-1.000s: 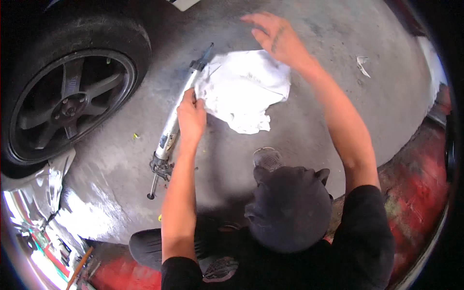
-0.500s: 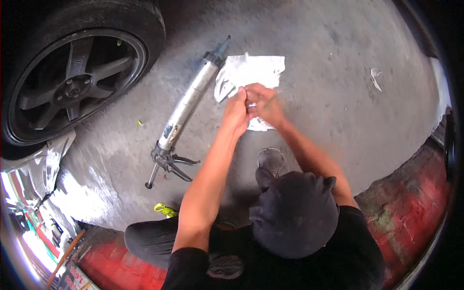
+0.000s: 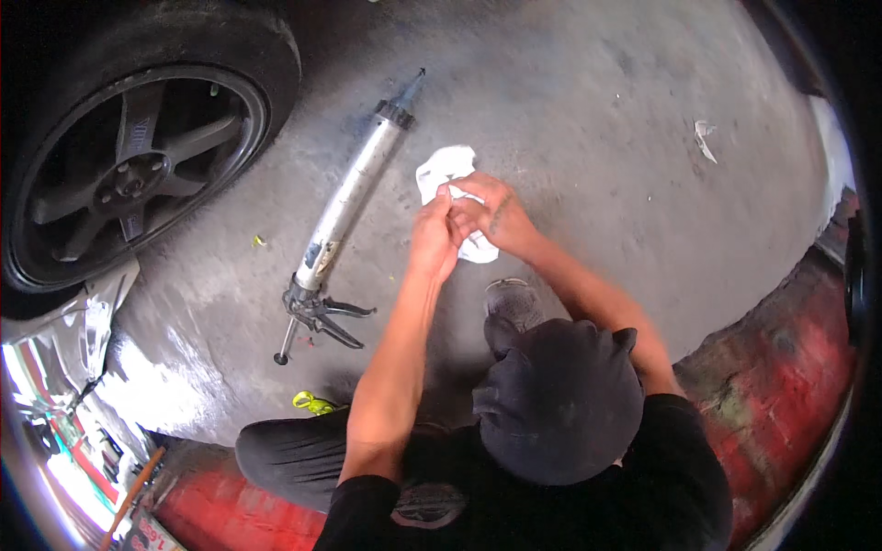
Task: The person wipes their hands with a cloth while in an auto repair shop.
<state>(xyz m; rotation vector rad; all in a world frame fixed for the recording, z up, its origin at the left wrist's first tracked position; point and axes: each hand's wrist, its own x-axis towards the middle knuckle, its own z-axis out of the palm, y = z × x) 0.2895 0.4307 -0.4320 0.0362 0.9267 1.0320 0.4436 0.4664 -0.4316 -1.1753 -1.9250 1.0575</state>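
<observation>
A crumpled white cloth [image 3: 445, 164] is gathered between my two hands, its lower end showing beneath them. My left hand [image 3: 432, 241] is closed on it, thumb pointing up. From the other side my right hand [image 3: 501, 219] pinches the cloth, its fingers meeting those of the left. Some fingertips overlap, so the exact grip is partly hidden. Left of my hands, a silver caulking gun [image 3: 354, 197] with a black handle and trigger lies aslant on the floor, its dark nozzle pointing away from me.
A car wheel [image 3: 138, 179] stands at the far left. Yellow-green looped handles [image 3: 315, 402] lie beside my folded left leg. My shoe [image 3: 514, 305] rests below my hands. A white scrap [image 3: 705, 140] lies on the grey floor [image 3: 625, 211] at right, before a red-painted edge [image 3: 781, 404].
The cloth was spread wider and is now bunched into a narrower shape. My hands have shifted slightly left and nearer together. The view has moved a little.
</observation>
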